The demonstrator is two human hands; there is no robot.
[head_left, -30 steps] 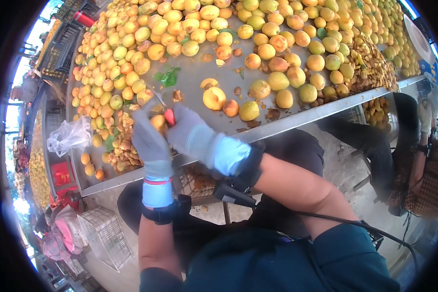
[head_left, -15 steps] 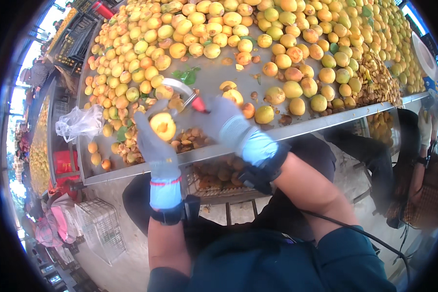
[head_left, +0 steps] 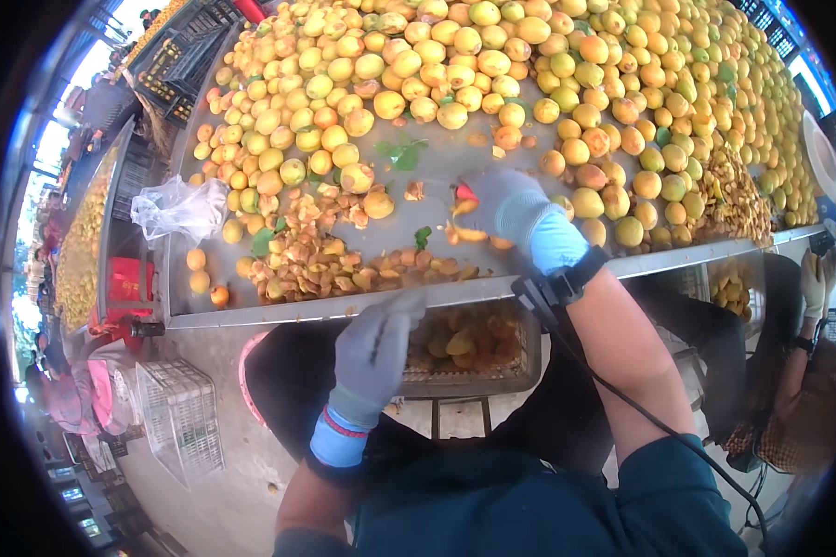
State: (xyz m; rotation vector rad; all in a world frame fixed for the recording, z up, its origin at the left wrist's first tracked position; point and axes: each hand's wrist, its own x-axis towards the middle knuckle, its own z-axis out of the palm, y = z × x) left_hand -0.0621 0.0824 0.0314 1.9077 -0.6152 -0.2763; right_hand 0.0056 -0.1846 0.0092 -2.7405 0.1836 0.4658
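My left hand, in a grey glove, hangs over the table's front edge above a crate of fruit halves. Its fingers are stretched out and slightly blurred, and no fruit shows in them. Over the metal table my right hand, gloved too, is closed round a tool with a red handle; the glove hides most of the tool. Orange fruit pieces appear just below its fingers. Whole yellow-orange apricots cover the table's far part. Pits and scraps lie heaped along the near left.
A clear plastic bag rests at the table's left edge. Another scrap pile lies to the right, where a co-worker's gloved hands show. A white basket stands on the floor at left. A cable runs along my right arm.
My left hand has moved from the table, where it held an apricot half, down over the crate; the half is out of its fingers. My right hand shifted right with the red-handled tool.
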